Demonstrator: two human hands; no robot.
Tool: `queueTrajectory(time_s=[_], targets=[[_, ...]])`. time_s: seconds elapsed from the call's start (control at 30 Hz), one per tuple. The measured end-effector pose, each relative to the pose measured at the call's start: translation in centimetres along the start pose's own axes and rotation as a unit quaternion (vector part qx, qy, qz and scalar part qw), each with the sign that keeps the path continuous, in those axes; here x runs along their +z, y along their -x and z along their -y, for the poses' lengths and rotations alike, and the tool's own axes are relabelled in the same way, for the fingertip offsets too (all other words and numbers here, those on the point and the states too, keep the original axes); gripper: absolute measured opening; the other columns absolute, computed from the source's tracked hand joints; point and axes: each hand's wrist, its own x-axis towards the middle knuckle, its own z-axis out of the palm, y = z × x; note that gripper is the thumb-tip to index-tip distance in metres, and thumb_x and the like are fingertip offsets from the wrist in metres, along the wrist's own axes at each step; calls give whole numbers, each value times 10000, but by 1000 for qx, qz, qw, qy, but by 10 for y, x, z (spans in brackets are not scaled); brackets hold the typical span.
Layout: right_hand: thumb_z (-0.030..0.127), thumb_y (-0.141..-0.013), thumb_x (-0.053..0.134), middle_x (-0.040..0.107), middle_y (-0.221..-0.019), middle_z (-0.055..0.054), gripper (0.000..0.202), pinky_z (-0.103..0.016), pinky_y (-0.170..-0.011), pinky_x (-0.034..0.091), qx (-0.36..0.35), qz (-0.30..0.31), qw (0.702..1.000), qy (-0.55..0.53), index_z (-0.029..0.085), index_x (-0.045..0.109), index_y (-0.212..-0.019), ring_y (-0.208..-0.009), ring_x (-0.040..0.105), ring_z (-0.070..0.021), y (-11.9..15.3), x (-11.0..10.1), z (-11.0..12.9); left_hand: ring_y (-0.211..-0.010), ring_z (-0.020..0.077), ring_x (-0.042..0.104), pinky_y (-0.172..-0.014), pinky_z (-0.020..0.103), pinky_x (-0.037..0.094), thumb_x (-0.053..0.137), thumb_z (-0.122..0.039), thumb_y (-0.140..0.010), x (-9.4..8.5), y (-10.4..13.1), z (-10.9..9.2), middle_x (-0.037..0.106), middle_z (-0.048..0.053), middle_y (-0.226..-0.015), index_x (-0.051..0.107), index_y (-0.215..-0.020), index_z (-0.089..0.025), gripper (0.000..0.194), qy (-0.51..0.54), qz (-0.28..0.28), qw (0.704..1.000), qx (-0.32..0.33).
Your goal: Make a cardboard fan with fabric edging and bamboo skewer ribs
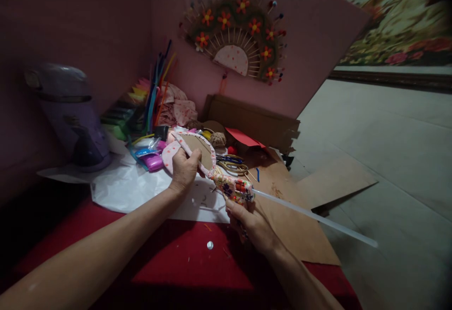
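My left hand (184, 169) grips a half-round cardboard piece (199, 148) whose edge is wrapped in white fabric with pink dots. Its brown face shows. My right hand (247, 218) is closed around a glue gun (235, 187) covered in a flower pattern, with a long translucent glue stick (318, 217) sticking out of its back to the right. The gun's front end is at the lower edge of the cardboard piece; whether they touch is hard to tell. Behind my left hand lies another dotted fabric piece (170, 155).
White paper (123, 187) and brown cardboard (303, 234) lie on the red tablecloth (151, 253). Scissors (233, 165), twine (218, 139), pipe cleaners (155, 93) and a purple flask (79, 122) stand or lie behind. A flowered fan decoration (231, 59) hangs above.
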Motion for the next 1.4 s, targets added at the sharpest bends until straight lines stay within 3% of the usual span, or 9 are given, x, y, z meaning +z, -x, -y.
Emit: queueTrajectory(time_s=[0.73,1.17,1.4], targets=[[486,-828,514,407,-438,50,391,-195,-304,261,-17,-44,995,-90,156,519,-619,-334,351,-61,-5,1,1,-289,119,473,-253,221,386,592,-257,-669,1,4,1,476,-83,-430,489,-695,-170,137,10,36,999,-22],[452,-781,580,448,-584,43,337,-152,-262,300,-3,-9,976,-216,131,591,-880,-384,398,-55,-10,-1,2,-336,119,505,-308,205,388,621,-241,-604,0,-1,12,560,-28,-467,567,-764,-126,204,63,54,988,-129],[441,-784,566,395,-550,64,323,-140,-265,275,12,37,949,-313,143,577,-908,-367,302,-40,-11,-7,5,-383,133,544,-355,221,430,601,-185,-603,2,-2,6,580,-8,-484,583,-760,-112,174,107,21,978,-179]])
